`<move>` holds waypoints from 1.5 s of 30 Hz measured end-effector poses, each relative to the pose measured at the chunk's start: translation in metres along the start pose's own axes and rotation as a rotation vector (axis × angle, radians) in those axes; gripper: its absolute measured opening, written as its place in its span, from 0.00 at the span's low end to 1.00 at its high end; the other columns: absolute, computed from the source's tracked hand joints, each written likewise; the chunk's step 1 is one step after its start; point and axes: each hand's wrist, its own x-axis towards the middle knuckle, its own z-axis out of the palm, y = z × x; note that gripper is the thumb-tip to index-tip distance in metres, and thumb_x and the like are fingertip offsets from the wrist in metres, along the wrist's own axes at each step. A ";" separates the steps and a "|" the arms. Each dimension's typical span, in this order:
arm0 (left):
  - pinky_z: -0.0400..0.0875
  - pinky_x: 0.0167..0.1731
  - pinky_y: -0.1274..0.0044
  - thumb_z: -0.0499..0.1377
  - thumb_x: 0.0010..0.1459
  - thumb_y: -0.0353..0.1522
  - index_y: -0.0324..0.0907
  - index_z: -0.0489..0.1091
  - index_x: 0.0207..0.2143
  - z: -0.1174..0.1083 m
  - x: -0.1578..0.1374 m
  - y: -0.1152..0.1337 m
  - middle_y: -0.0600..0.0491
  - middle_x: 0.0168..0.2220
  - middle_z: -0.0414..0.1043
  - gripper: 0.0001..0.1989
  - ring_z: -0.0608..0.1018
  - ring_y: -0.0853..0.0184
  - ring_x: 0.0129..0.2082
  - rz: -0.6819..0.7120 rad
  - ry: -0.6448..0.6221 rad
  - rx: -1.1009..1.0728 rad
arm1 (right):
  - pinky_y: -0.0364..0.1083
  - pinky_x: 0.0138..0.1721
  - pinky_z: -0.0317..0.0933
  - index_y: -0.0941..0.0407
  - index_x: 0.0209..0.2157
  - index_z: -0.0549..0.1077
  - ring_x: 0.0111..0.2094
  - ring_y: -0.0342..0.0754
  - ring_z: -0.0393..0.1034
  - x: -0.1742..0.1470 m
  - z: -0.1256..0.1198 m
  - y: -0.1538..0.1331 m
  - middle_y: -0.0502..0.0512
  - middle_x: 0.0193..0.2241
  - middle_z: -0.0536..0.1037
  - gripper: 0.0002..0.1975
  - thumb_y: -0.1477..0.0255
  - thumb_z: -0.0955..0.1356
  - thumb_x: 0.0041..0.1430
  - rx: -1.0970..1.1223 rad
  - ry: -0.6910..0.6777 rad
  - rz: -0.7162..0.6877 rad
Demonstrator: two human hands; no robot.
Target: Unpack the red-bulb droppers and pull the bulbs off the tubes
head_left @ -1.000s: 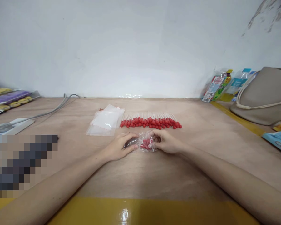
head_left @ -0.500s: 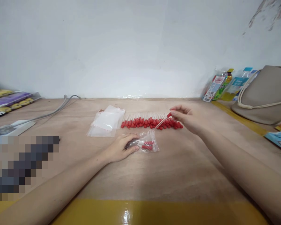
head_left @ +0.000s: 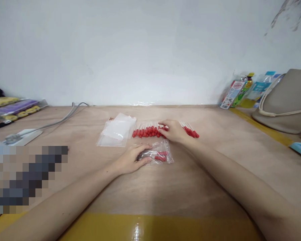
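Flat bags (head_left: pixel 116 130) lie beyond the left hand (head_left: pixel 130 159), its thumb and fingers apart around one end of a clear bag (head_left: pixel 153 154) — red sticks (head_left: pixel 161 156) are inside. Behind is a stick row (head_left: pixel 148 131); the right hand (head_left: pixel 175 131) arches over it, fingers bent — whether they pinch one, I cannot tell.

Our right hand (head_left: pixel 173 131) hides some red-tipped sticks (head_left: pixel 149 132), and we cannot tell whether it grips any; our left hand (head_left: pixel 130 159) covers one end of the clear bag (head_left: pixel 169 154); we lose the beige pouch (head_left: pixel 287 100) past the right edge.
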 end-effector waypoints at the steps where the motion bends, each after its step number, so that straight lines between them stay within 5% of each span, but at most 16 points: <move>1: 0.64 0.47 0.71 0.53 0.57 0.40 0.45 0.61 0.51 0.000 0.000 0.000 0.50 0.48 0.68 0.19 0.70 0.63 0.47 0.001 -0.001 0.000 | 0.50 0.44 0.62 0.58 0.39 0.73 0.40 0.51 0.69 -0.003 -0.004 -0.002 0.58 0.39 0.75 0.12 0.72 0.66 0.50 -0.006 -0.014 -0.002; 7: 0.65 0.45 0.70 0.53 0.57 0.40 0.45 0.61 0.52 0.002 0.001 -0.002 0.49 0.48 0.67 0.20 0.70 0.63 0.46 -0.006 0.017 0.003 | 0.43 0.28 0.60 0.57 0.30 0.72 0.25 0.43 0.65 -0.041 -0.032 -0.003 0.51 0.23 0.73 0.06 0.71 0.65 0.50 0.067 0.060 0.087; 11: 0.65 0.45 0.69 0.53 0.57 0.41 0.46 0.61 0.52 0.002 0.001 -0.002 0.49 0.47 0.68 0.21 0.70 0.62 0.45 -0.014 0.019 0.009 | 0.40 0.23 0.56 0.57 0.24 0.72 0.22 0.40 0.63 -0.064 -0.031 -0.003 0.49 0.21 0.71 0.05 0.70 0.66 0.48 0.220 -0.112 0.178; 16: 0.66 0.45 0.70 0.52 0.57 0.41 0.45 0.61 0.51 0.000 0.001 0.001 0.49 0.46 0.68 0.20 0.71 0.62 0.44 -0.017 0.013 0.042 | 0.38 0.20 0.50 0.56 0.31 0.76 0.19 0.38 0.57 -0.069 -0.021 -0.016 0.46 0.18 0.67 0.08 0.68 0.66 0.52 0.379 -0.380 0.105; 19: 0.66 0.45 0.70 0.52 0.57 0.41 0.45 0.61 0.51 0.000 0.001 0.002 0.49 0.46 0.68 0.20 0.70 0.62 0.45 -0.016 0.013 0.050 | 0.38 0.22 0.51 0.55 0.31 0.76 0.20 0.38 0.58 -0.068 -0.016 -0.020 0.46 0.18 0.67 0.08 0.68 0.65 0.52 0.340 -0.408 0.079; 24: 0.65 0.46 0.70 0.52 0.57 0.41 0.45 0.61 0.51 0.000 0.001 0.002 0.49 0.47 0.68 0.20 0.70 0.62 0.46 -0.017 0.009 0.048 | 0.40 0.25 0.56 0.58 0.26 0.72 0.25 0.40 0.63 -0.064 -0.024 -0.011 0.50 0.24 0.70 0.08 0.66 0.67 0.50 0.348 -0.302 0.158; 28: 0.65 0.47 0.69 0.52 0.57 0.42 0.45 0.60 0.52 0.001 0.001 0.000 0.49 0.48 0.67 0.21 0.70 0.62 0.47 -0.011 0.008 0.036 | 0.42 0.26 0.59 0.58 0.27 0.68 0.24 0.41 0.65 -0.051 -0.052 0.008 0.51 0.23 0.72 0.15 0.58 0.66 0.50 0.530 -0.208 0.350; 32: 0.64 0.47 0.69 0.52 0.57 0.42 0.44 0.58 0.53 0.002 0.001 0.000 0.48 0.50 0.65 0.23 0.69 0.61 0.48 0.003 -0.001 0.034 | 0.43 0.28 0.62 0.56 0.28 0.67 0.23 0.41 0.66 -0.034 -0.076 0.021 0.51 0.23 0.74 0.16 0.57 0.68 0.47 0.628 0.123 0.435; 38: 0.61 0.51 0.66 0.54 0.55 0.42 0.43 0.57 0.54 0.001 0.001 0.000 0.47 0.51 0.64 0.26 0.66 0.60 0.51 0.010 -0.012 0.053 | 0.44 0.33 0.62 0.56 0.31 0.67 0.29 0.44 0.68 -0.012 -0.042 0.015 0.52 0.28 0.73 0.11 0.62 0.66 0.52 0.322 0.431 0.155; 45: 0.60 0.53 0.67 0.54 0.56 0.41 0.43 0.58 0.53 0.000 0.001 -0.001 0.47 0.53 0.62 0.24 0.65 0.61 0.53 0.052 -0.026 0.042 | 0.49 0.42 0.55 0.55 0.33 0.73 0.37 0.49 0.67 0.001 0.008 -0.005 0.55 0.32 0.75 0.10 0.66 0.63 0.57 -0.164 0.110 0.008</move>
